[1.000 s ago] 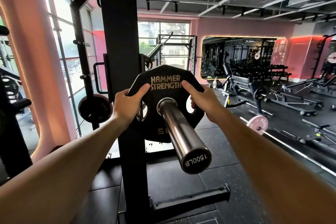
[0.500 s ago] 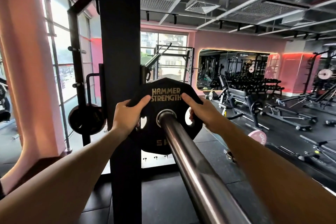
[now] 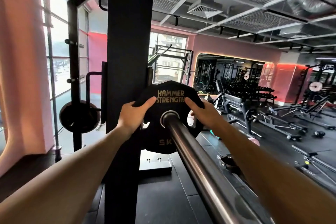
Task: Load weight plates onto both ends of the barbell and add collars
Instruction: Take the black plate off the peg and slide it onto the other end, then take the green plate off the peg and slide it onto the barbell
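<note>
A black weight plate (image 3: 170,87) with gold "HAMMER STRENGTH" lettering sits on the steel barbell sleeve (image 3: 192,154), far along it toward the rack. My left hand (image 3: 135,114) grips the plate's left edge, thumb across its face. On the plate's right side my right hand (image 3: 201,113) holds it the same way. The sleeve runs from the plate's centre hole down toward me and out of the frame at the bottom. A black collar (image 3: 227,162) lies on the floor to the right of the bar.
The black rack upright (image 3: 130,60) stands right behind the plate. Another black plate (image 3: 79,116) hangs on a storage peg at the left. Benches, a dumbbell rack and a barbell with a pink plate (image 3: 315,86) fill the right side of the gym.
Both hands have slid the plate farther along the sleeve toward the rack. More bare sleeve now shows on my side, and its end cap has left the view.
</note>
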